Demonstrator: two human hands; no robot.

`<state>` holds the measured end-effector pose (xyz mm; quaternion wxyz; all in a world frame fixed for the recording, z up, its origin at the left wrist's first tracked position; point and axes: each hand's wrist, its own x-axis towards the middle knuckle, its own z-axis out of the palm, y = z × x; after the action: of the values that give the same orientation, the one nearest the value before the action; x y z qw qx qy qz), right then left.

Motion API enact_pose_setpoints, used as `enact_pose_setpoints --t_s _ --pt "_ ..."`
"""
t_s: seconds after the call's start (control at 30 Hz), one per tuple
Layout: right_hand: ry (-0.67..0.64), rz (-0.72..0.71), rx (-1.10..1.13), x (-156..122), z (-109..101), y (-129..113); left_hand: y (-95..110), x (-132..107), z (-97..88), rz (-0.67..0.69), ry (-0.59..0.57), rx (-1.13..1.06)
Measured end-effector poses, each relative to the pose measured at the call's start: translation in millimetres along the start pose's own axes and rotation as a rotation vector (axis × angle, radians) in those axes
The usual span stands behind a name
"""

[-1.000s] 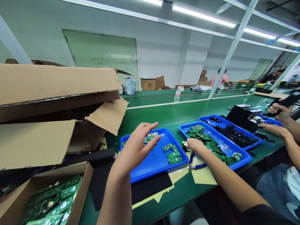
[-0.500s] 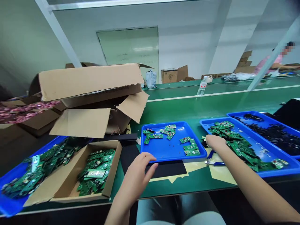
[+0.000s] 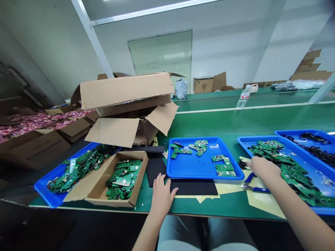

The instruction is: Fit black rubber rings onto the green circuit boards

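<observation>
My left hand [image 3: 161, 193] lies flat with its fingers spread, over the edge of a black mat [image 3: 192, 187] and holding nothing. Just beyond its fingertips is a blue tray [image 3: 183, 172] with small groups of green circuit boards [image 3: 201, 152]. My right hand [image 3: 264, 170] is closed, knuckles up, beside the left edge of another blue tray heaped with circuit boards [image 3: 293, 170]. Small black parts [image 3: 243, 164] show at its fingertips; what its fingers hold is hidden. Blue-handled cutting pliers [image 3: 258, 189] lie open just below that hand.
An open cardboard box [image 3: 138, 184] of circuit boards stands at left, by a blue tray [image 3: 47, 193] of more boards. Large cartons [image 3: 125, 92] are stacked behind. A further blue tray [image 3: 320, 134] with black parts sits far right. A water bottle [image 3: 244, 97] stands at the back.
The view has swung left, so the scene sits further right. My left hand has come down flat from a raised, curled pose. My right hand stays closed by the black parts.
</observation>
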<state>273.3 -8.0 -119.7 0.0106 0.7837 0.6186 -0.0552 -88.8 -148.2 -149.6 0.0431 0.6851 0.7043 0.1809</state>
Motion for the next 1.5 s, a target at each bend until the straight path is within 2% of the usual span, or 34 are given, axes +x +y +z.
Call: enact_pose_setpoints --t_s 0.07,0.1,0.3,0.37,0.43,0.6,0.87,1.1,1.5 --pt "-0.038 -0.099 0.011 -20.2 0.1 -11.2 2.9 -2.9 0.5 -0.006 -0.024 0.003" --pt "-0.047 -0.192 0.035 -32.0 1.4 -19.7 3.9 -4.9 -0.1 -0.008 -0.038 0.001" --pt "-0.053 -0.886 0.240 -108.1 27.3 -94.8 6.5 -13.8 -4.5 -0.026 -0.125 -0.033" --pt "-0.020 -1.039 0.293 -124.5 40.0 -119.9 6.6 -14.2 -4.5 -0.039 -0.137 -0.045" --pt "0.037 -1.127 0.330 -132.9 53.3 -141.7 6.5 -13.9 -4.2 -0.053 -0.140 -0.057" --pt "0.210 -1.155 0.372 -133.7 82.0 -172.5 5.4 -14.8 -4.6 -0.076 -0.128 -0.081" --pt "0.362 -1.128 0.419 -136.8 97.5 -167.7 1.0 -21.6 -1.8 -0.085 -0.058 -0.107" --pt "0.391 -1.111 0.434 -141.4 97.5 -165.7 -1.8 -23.4 2.9 -0.073 0.000 -0.100" --pt "0.364 -1.108 0.401 -140.8 93.8 -173.6 -11.4 -25.0 17.6 -0.059 0.085 -0.092"
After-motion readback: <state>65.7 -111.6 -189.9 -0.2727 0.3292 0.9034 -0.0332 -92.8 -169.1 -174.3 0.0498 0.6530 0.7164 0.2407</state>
